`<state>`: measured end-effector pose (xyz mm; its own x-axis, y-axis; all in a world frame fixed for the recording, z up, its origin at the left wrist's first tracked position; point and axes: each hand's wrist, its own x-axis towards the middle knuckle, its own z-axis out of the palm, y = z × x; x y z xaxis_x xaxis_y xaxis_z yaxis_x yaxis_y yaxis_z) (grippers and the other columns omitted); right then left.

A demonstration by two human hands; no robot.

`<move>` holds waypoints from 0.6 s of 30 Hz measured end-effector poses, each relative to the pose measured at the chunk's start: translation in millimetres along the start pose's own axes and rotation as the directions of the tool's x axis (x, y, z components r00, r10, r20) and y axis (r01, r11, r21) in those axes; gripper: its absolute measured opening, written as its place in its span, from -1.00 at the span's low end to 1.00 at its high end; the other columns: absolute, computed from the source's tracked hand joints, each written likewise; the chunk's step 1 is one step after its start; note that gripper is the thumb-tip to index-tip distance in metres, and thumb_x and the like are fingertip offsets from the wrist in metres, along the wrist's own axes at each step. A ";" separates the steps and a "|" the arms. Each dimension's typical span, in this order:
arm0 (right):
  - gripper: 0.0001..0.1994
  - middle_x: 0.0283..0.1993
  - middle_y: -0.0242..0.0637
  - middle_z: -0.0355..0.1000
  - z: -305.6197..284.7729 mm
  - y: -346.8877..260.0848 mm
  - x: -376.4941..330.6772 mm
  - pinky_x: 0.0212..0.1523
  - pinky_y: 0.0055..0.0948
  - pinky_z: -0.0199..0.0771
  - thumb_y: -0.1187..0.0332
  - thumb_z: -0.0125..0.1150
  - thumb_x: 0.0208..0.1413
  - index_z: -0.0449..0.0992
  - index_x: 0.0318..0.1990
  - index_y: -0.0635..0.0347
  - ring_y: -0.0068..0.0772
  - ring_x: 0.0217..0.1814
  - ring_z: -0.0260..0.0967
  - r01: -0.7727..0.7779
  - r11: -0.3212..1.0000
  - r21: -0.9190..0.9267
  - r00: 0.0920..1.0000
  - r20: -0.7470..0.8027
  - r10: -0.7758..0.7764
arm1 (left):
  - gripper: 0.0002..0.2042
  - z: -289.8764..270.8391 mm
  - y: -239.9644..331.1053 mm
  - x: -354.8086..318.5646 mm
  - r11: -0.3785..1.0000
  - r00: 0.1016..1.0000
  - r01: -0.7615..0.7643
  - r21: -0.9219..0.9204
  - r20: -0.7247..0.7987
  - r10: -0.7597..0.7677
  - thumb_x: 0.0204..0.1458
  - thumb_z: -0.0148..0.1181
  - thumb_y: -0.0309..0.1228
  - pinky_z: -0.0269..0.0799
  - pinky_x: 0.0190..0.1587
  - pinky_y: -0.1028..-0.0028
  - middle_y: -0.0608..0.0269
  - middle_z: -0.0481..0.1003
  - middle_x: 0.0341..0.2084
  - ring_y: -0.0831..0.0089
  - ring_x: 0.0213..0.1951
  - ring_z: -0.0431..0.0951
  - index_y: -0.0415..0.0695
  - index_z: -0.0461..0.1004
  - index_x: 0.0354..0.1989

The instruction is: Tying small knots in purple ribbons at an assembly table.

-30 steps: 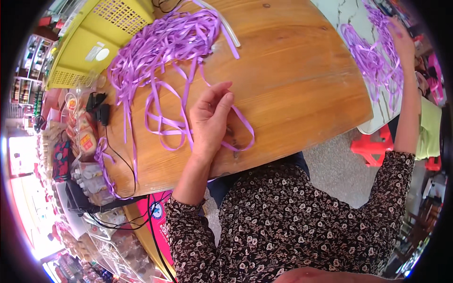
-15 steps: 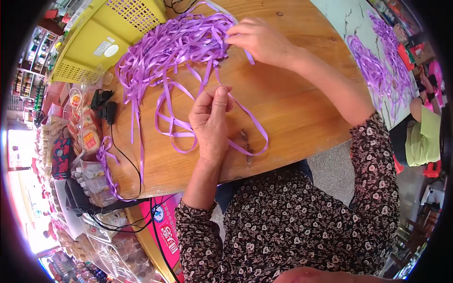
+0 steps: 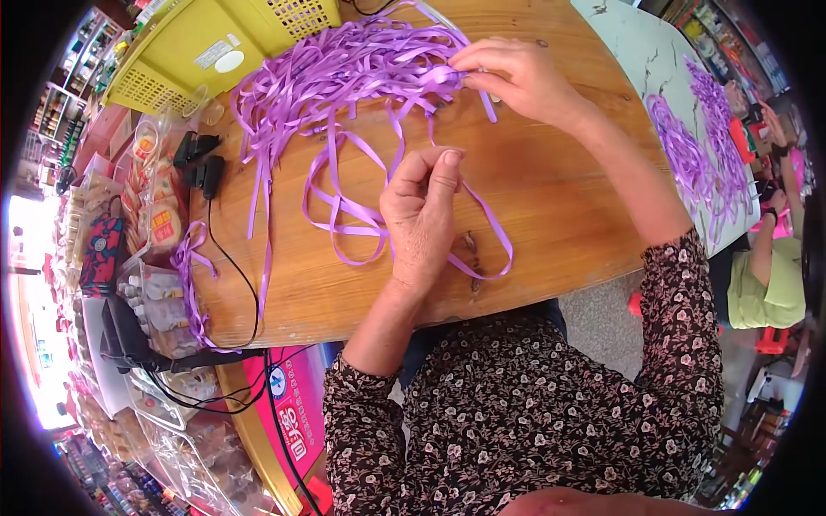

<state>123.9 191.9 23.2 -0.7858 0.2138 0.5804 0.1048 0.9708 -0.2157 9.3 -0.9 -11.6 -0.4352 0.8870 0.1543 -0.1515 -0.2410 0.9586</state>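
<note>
A large tangled heap of narrow purple ribbons (image 3: 344, 77) lies on the wooden table at the far side. My left hand (image 3: 422, 211) is closed in front of it, thumb pressed on curled fingers, with a purple ribbon running through the grip. A long loop of that ribbon (image 3: 503, 236) comes out on the right, and more loops (image 3: 344, 206) lie on the wood to the left. At the heap's right edge, my right hand (image 3: 525, 82) pinches purple ribbon between thumb and fingers. The exact strand there is hard to make out.
A yellow plastic basket (image 3: 219, 56) stands behind the heap on the left. Black plugs (image 3: 205, 176) with a cable lie near packaged goods (image 3: 159, 224). More purple ribbons (image 3: 688, 138) hang over a white marbled table (image 3: 615, 30) on the right, where another person in a green top (image 3: 766, 284) sits.
The whole scene has shifted slightly in view. My right thumb and fingers have come onto the ribbon at the heap's edge. My left hand keeps its closed grip.
</note>
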 end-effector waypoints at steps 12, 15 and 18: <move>-0.80 -0.32 -0.26 0.50 -26.5 -54.9 -23.1 -0.30 -0.50 0.39 0.50 0.13 0.07 0.52 -0.12 0.18 -0.44 -0.29 0.44 -0.184 0.917 0.353 0.982 0.015 0.191 | -0.61 2.6 -11.1 11.8 0.663 0.780 -0.571 0.484 0.068 0.622 -0.08 0.20 -0.63 0.37 -0.22 0.42 0.14 0.40 -0.31 0.32 -0.25 0.42 -0.24 0.36 -0.02; -0.78 -0.34 -0.26 0.49 -33.4 -74.2 -29.6 -0.30 -0.44 0.40 0.50 0.18 0.03 0.52 -0.13 0.17 -0.37 -0.29 0.44 -0.098 0.952 0.290 0.994 0.066 0.082 | -0.60 12.5 -8.7 11.9 0.728 0.792 -0.587 0.354 0.065 0.607 -0.09 0.20 -0.64 0.36 -0.22 0.41 0.15 0.40 -0.32 0.32 -0.25 0.42 -0.24 0.35 -0.01; -0.77 -0.34 -0.25 0.47 -36.0 -93.1 -43.9 -0.30 -0.36 0.42 0.48 0.26 -0.07 0.51 -0.20 0.18 -0.21 -0.30 0.42 -0.057 0.995 0.079 0.998 0.042 0.054 | -0.63 21.1 -19.9 5.1 0.852 0.868 -0.495 0.170 0.141 0.477 -0.08 0.20 -0.63 0.36 -0.28 0.43 0.19 0.40 -0.37 0.39 -0.31 0.42 -0.24 0.37 -0.03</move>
<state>170.6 96.1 46.1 -0.8041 0.2607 0.5343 0.1010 0.9455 -0.3095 28.8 16.7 -24.9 -0.3248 0.7103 0.6245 0.2374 -0.5779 0.7808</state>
